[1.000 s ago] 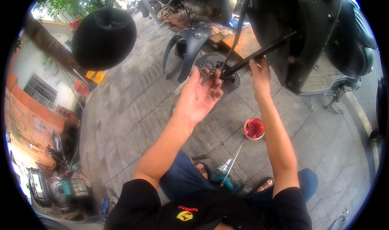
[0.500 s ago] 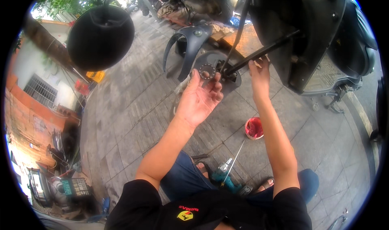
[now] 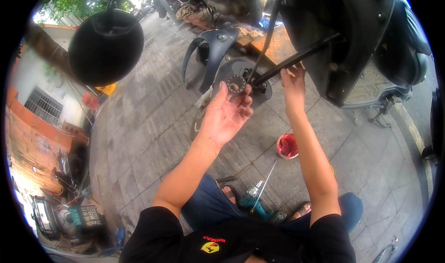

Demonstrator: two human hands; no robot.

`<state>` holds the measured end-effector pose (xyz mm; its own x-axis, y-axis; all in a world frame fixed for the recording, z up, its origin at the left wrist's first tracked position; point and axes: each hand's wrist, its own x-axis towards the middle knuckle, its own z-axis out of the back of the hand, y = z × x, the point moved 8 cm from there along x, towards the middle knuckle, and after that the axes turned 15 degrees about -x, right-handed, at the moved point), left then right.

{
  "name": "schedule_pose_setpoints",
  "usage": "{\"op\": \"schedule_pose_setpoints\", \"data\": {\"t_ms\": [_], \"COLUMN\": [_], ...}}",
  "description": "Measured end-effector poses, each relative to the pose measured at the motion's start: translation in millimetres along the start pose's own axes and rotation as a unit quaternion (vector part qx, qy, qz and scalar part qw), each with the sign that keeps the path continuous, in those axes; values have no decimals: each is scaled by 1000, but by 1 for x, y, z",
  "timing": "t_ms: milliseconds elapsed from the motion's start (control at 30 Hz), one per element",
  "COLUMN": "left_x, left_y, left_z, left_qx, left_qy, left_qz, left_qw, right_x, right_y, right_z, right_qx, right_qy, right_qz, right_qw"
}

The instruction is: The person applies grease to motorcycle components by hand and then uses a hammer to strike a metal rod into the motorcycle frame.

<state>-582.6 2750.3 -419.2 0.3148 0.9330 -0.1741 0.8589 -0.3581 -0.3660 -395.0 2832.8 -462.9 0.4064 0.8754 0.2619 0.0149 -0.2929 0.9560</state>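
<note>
A ring-shaped ball bearing [image 3: 236, 84], with small balls around its rim, is pinched between the thumb and fingers of my left hand [image 3: 227, 115]. My left palm faces up. My right hand [image 3: 293, 88] has its fingers curled against the underside of a long black steering tube [image 3: 301, 57]; part of the grip is hidden by the tube. The tube slants from the dark scooter body [image 3: 336, 13] down to a grey front fender part [image 3: 265, 92], just beyond the bearing. A thin dark cable [image 3: 269, 38] runs down beside the tube.
Between my forearms stands a tub of red grease [image 3: 287, 146]. A teal power drill [image 3: 255, 203] and a thin metal rod [image 3: 265, 185] lie between my feet. A curved grey plastic cover [image 3: 214, 54] lies farther off. A round black mirror [image 3: 106, 47] juts in at upper left.
The whole view has shifted slightly, with the scene sliding a little to the left. My left hand keeps the bearing, and my right hand stays at the tube.
</note>
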Motion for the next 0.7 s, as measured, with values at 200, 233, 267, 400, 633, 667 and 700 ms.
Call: {"op": "schedule_pose_setpoints", "data": {"t_ms": [200,233,267,400,633,667,700], "left_x": [3,4,4,5,25,26,29], "left_y": [1,1,0,-1,30,41,54], "left_z": [5,5,5,8,69,93,119], "left_qx": [7,6,9,18,204,224,244], "left_qy": [-3,-3,-1,0,-34,-71,-107], "left_qz": [2,2,0,-8,26,36,49], "left_qw": [1000,1000,1000,1000,978,971,963], "right_x": [1,2,3,0,6,5,6], "right_y": [-2,-2,-4,2,-16,-19,-22], "right_z": [1,1,0,0,14,16,20], "right_qx": [5,3,1,30,-19,-15,-12], "right_qy": [5,6,7,12,-5,-7,-10], "right_qz": [-7,-1,5,2,0,1,3], "right_qw": [1000,1000,1000,999,1000,1000,1000]}}
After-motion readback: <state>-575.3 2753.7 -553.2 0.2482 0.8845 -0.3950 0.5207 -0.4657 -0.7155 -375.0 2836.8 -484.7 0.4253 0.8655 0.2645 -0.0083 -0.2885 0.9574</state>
